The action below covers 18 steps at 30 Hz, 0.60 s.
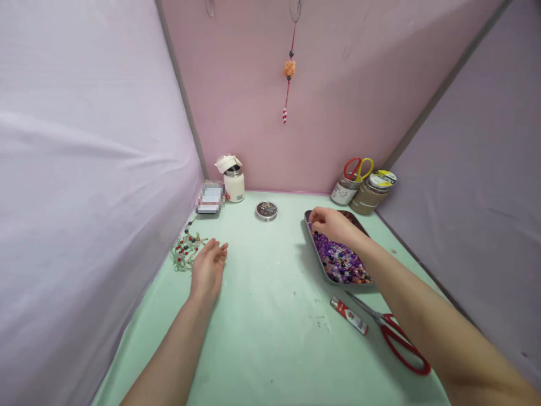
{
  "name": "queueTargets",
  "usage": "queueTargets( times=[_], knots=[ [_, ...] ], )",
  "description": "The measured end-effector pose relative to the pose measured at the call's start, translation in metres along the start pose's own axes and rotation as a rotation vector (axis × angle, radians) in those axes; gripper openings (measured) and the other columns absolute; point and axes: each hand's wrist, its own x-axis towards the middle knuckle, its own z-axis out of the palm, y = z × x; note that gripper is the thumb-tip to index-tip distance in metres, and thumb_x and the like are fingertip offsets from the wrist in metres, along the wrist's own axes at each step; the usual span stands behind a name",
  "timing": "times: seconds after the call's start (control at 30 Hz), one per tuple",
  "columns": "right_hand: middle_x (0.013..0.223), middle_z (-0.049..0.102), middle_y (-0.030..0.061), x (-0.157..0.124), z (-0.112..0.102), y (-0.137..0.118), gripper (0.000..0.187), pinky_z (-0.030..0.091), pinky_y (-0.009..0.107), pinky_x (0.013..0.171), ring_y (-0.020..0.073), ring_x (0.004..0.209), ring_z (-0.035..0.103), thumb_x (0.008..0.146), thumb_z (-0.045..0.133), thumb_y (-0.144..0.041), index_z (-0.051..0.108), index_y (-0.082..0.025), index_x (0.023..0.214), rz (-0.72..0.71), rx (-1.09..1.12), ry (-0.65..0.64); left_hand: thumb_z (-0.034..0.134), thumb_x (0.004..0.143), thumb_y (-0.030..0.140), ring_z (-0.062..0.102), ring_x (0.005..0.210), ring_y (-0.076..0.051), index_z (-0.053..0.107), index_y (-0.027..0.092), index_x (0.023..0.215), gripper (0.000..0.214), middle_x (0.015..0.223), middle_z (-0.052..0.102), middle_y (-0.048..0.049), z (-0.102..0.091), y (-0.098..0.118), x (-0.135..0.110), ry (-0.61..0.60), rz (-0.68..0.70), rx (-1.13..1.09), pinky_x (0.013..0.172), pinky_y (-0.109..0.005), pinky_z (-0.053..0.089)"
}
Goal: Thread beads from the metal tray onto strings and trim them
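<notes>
My right hand (332, 225) reaches over the far left corner of a tray (323, 272) filled with small beads (338, 256), mostly purple with some clear, dark and orange ones. Its fingers are pinched together at the beads; what they hold, if anything, is hidden. On the left, my left hand (210, 265) rests on the table, palm partly turned up, with loosely bent fingers apart and nothing visible in them. Just beside it lies a tangled heap of green cord strung with red, dark and clear beads (185, 248).
Red-handled scissors (397, 335) and a red-and-white lighter (349, 316) lie before the tray. Behind stand a round container (266, 211), a cream flask (234, 185), a blurred box (210, 198), a can with scissors (344, 190) and a jar (369, 194). A beaded pendant (289, 69) hangs above.
</notes>
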Motion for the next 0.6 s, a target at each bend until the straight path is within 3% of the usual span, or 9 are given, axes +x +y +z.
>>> queueTargets(
  times=[0.17,0.3,0.47,0.6],
  knots=[
    [0.062,0.059,-0.0019,-0.061,0.013,-0.010,0.017,0.035,0.022,0.051,0.0101,0.050,0.047,0.070,0.045,-0.018,0.061,-0.018,0.076,0.014,0.206,-0.040,0.061,0.070,0.001,0.059,0.082,-0.008,0.058,0.023,0.100,0.038,0.101,0.059,-0.0027,0.002,-0.009,-0.013,-0.046,0.209,0.179,0.067,-0.016,0.043],
    [0.065,0.059,-0.0015,-0.098,0.037,-0.016,0.018,0.034,0.021,0.050,0.0098,0.054,0.047,0.072,0.046,-0.019,0.059,-0.017,0.083,0.056,0.472,-0.110,0.063,0.067,0.004,0.057,0.090,-0.013,0.061,0.019,0.096,0.033,0.100,0.060,-0.0069,0.013,-0.019,-0.033,-0.199,0.198,0.404,0.064,-0.017,0.041],
    [0.064,0.058,-0.0043,-0.128,0.063,-0.029,0.018,0.033,0.019,0.050,0.0076,0.053,0.044,0.074,0.047,-0.017,0.052,-0.019,0.091,0.037,0.826,-0.294,0.066,0.067,0.015,0.057,0.073,-0.013,0.062,0.017,0.092,0.025,0.097,0.063,-0.0081,0.026,-0.032,-0.054,-0.490,-0.066,0.699,0.062,-0.023,0.042],
    [0.067,0.060,-0.0032,-0.137,0.074,-0.041,0.011,0.035,0.018,0.053,0.0067,0.055,0.046,0.073,0.049,-0.015,0.058,-0.018,0.079,0.022,0.923,-0.472,0.062,0.076,0.030,0.053,0.060,-0.009,0.064,0.013,0.093,0.024,0.093,0.066,-0.0130,0.022,-0.043,-0.059,-0.681,-0.420,0.604,0.054,-0.022,0.038]
  ],
)
